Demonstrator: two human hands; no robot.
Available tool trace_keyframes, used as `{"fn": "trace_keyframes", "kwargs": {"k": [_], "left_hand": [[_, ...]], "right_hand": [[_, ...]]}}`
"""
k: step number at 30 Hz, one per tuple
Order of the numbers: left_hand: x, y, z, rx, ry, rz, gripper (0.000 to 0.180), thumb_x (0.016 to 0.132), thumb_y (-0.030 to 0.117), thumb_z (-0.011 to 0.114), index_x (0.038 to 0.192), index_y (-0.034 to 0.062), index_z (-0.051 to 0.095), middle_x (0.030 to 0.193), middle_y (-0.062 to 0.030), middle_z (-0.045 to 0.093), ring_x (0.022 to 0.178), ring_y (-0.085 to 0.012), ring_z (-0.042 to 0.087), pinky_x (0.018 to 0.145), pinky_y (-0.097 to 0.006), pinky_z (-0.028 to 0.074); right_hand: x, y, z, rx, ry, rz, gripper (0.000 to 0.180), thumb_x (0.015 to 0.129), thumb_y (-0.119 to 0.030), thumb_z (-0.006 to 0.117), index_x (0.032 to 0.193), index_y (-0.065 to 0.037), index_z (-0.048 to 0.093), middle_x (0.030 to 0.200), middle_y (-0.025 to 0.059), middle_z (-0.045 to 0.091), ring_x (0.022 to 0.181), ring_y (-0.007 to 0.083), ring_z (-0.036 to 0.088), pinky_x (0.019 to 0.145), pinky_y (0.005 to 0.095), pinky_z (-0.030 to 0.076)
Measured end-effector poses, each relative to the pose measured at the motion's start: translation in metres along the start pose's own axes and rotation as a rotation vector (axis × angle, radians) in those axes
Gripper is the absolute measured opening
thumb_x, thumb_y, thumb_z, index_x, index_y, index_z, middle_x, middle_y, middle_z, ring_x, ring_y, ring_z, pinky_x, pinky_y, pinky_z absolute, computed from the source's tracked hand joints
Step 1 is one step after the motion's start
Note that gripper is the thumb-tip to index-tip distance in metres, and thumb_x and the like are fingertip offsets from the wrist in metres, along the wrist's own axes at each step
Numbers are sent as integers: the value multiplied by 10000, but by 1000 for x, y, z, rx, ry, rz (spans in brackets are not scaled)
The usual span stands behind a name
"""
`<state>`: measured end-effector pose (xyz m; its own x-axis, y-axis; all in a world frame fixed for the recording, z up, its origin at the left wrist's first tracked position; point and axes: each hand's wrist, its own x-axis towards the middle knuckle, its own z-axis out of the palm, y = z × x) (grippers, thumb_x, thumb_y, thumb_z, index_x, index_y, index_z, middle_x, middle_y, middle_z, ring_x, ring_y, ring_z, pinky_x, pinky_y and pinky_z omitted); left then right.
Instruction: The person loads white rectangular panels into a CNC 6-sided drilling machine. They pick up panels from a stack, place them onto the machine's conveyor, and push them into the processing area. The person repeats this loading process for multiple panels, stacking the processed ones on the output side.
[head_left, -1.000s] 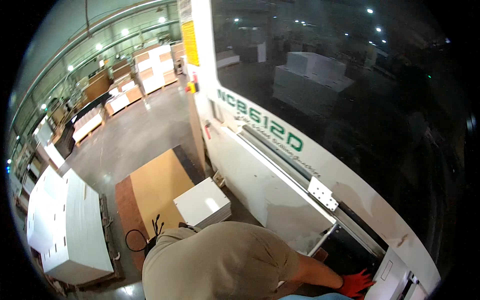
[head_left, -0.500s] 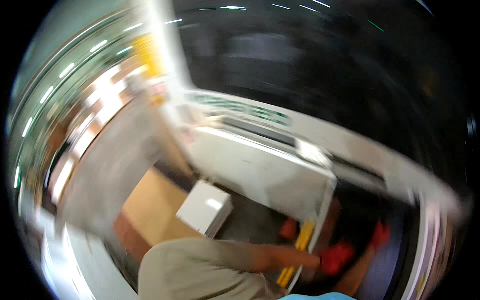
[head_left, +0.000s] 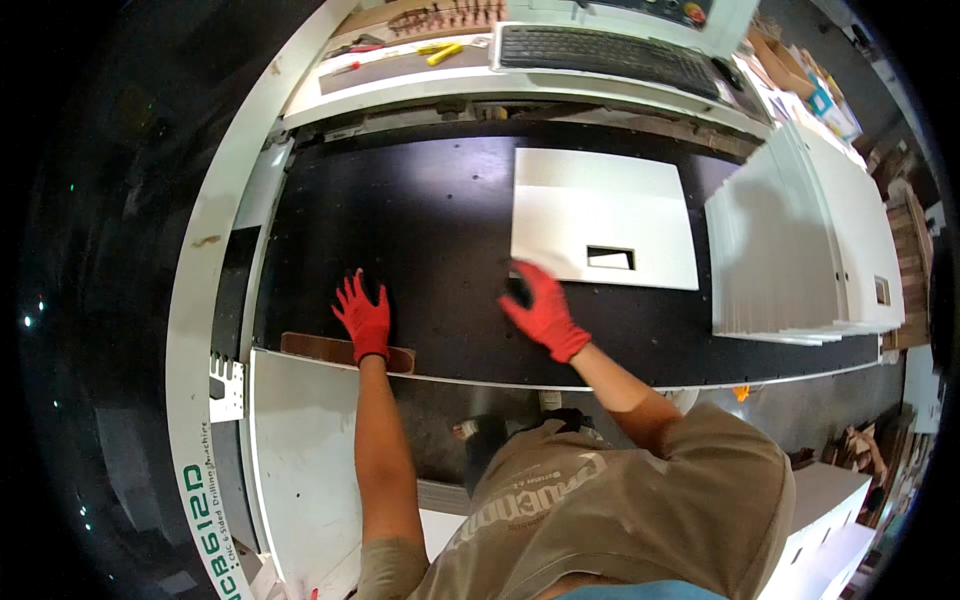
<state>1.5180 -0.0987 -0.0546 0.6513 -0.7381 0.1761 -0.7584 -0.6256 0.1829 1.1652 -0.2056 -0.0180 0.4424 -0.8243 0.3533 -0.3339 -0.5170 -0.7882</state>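
Observation:
My left hand (head_left: 363,318), in a red glove with dark palm, is open with fingers spread, low over or on the black tabletop (head_left: 430,230); I cannot tell whether it presses down. Beneath its wrist, a brown wooden strip (head_left: 400,360) lies along the near edge. My right hand (head_left: 547,315), gloved the same way, is at the near left corner of a white panel (head_left: 600,205). Its thumb stands apart from the fingers, and the fingertips meet or overlap the panel's edge. A rectangular cutout pierces the panel, which lies flat.
Many white panels stand in a stack (head_left: 785,245) at the table's right end. Beyond the far edge are a keyboard (head_left: 610,55) and yellow-handled tools (head_left: 443,53). A white machine frame (head_left: 200,300) runs up the left side. White boxes (head_left: 820,520) sit at lower right.
The view has swung from the machine's side and a floor with boxes to the black table. My hands, earlier blurred at lower right, now reach over the tabletop, spread apart.

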Motion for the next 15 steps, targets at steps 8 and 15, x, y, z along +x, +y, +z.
{"fn": "trace_keyframes", "kwargs": {"k": [8,15], "left_hand": [[-22,66,9,-312,97,154,804,959,517,700,1600,144,389,1595,-166,475,1496,-446,365,1222,-636,230],[-107,179,41,-805,-223,339,662,1072,378,579,1648,152,345,1715,-141,290,1587,-368,233,1289,-538,157]], "right_hand": [[-20,59,-116,-711,176,2,633,880,-423,766,1391,-82,613,1455,201,562,1407,407,459,1221,598,255],[-53,49,-89,-694,80,156,686,808,-425,825,1376,-107,611,1472,196,555,1458,392,417,1266,643,157]]}}
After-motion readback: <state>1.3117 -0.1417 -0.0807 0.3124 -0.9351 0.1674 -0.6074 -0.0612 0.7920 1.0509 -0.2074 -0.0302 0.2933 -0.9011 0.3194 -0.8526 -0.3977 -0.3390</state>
